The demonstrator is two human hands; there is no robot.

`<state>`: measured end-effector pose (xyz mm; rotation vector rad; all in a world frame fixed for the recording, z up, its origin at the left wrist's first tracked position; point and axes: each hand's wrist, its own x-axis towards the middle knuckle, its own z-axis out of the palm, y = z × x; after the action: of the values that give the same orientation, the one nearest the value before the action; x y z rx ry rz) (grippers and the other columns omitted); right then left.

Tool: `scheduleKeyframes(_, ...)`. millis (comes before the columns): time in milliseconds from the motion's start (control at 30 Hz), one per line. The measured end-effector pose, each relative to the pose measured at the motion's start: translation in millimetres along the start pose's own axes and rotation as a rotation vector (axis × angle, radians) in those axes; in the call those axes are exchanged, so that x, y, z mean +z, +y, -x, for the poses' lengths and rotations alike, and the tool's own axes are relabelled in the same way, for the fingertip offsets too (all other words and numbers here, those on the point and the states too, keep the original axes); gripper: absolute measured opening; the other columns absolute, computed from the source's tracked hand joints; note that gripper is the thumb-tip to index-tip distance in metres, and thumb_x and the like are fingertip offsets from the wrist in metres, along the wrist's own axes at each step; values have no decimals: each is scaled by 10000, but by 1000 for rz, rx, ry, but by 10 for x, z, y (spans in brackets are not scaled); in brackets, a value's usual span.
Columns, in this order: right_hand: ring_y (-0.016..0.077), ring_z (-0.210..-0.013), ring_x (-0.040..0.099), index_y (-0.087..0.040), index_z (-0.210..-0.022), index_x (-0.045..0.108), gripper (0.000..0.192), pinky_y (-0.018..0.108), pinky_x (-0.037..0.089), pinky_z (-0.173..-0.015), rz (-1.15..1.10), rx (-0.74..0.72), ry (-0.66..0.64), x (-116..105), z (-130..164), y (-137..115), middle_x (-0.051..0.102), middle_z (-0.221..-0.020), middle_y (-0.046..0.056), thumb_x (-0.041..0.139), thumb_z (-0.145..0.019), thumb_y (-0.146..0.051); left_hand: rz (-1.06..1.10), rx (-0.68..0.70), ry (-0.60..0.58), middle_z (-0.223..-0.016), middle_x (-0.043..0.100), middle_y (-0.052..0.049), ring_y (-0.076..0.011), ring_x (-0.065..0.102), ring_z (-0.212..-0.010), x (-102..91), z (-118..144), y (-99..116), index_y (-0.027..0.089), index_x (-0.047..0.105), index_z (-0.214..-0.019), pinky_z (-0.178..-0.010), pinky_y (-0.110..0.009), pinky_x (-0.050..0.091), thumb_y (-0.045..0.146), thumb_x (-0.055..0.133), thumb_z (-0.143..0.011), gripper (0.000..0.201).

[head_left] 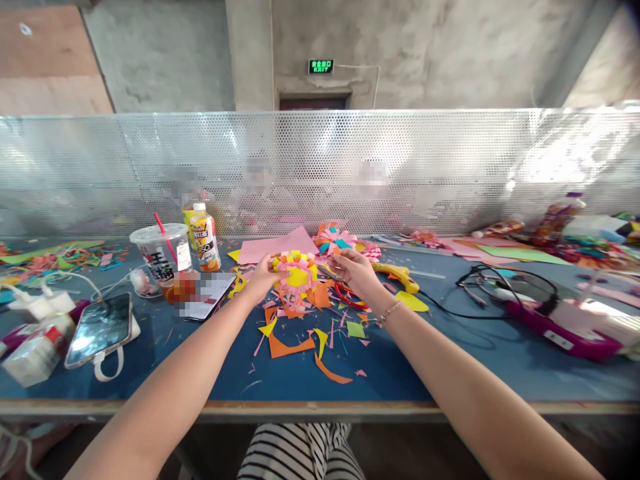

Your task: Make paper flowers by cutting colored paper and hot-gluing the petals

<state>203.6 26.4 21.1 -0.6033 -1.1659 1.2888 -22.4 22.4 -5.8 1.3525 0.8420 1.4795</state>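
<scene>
Reaching forward over the blue table (380,383) with both arms (200,360) stretched out, converging toward the middle. Gripping the pink-and-yellow paper flower (299,277) at its left edge with the left hand (263,277). Holding the right hand (356,270) just right of the flower, fingertips drawn close together; cannot tell whether pinching anything. Working just beyond scattered orange paper scraps (280,347).

The bare left forearm (200,357) and bare right forearm (460,373) stretch forward, slanting inward from both sides. The left hand (262,276) curls its fingers in a grip; the right hand (359,268), level with it and just apart, bends its fingers toward the thumb, a thin, pale bracelet (389,312) circling that wrist.
</scene>
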Motion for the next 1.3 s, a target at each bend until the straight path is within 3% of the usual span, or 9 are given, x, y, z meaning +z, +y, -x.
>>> scheduleKeyframes(233, 76, -563, 569, -181, -833, 606, 308, 220, 489, -583, 258, 11, 35, 23, 1, 52, 610, -634, -36, 731, -583, -310, 197, -29, 9, -769, 604, 21, -114, 596, -636, 20, 23, 47, 216, 471, -1032, -582, -230, 476, 158, 760, -526, 585)
scheduleKeyframes(500, 108, -598, 616, -175, -806, 594, 235, 245, 513, -598, 429, 50, -137, 123, 56, 76, 625, -658, -16, 696, -621, -278, 363, -98, -47, -817, 616, 21, -111, 616, -670, -38, -4, 10, 241, 494, -1031, -582, -218, 501, 139, 743, -574, 530)
scheduleKeyframes(667, 108, -562, 611, -167, -772, 603, 183, 227, 497, -549, 492, 57, -180, 158, 97, 66, 619, -609, -13, 677, -649, -280, 392, -120, -84, -833, 634, 15, -116, 627, -684, -44, 2, -7, 252, 502, -1081, -598, -226, 516, 124, 729, -600, 547)
scheduleKeyframes(1000, 95, -583, 591, -192, -819, 556, 219, 237, 479, -583, 406, -134, -289, 364, 259, -161, 590, -638, -25, 641, -686, -344, 542, -155, -179, -832, 650, 20, -90, 625, -693, -54, 69, 146, 209, 588, -911, -625, -183, 516, 127, 693, -666, 279)
scheduleKeyframes(1300, 89, -540, 574, -192, -740, 543, 244, 221, 472, -538, 415, -67, -308, 442, 294, -108, 582, -615, -28, 675, -636, -370, 423, -135, -193, -915, 646, -1, -110, 633, -763, -44, 44, 53, 223, 549, -1012, -676, -203, 514, 180, 730, -631, 424)
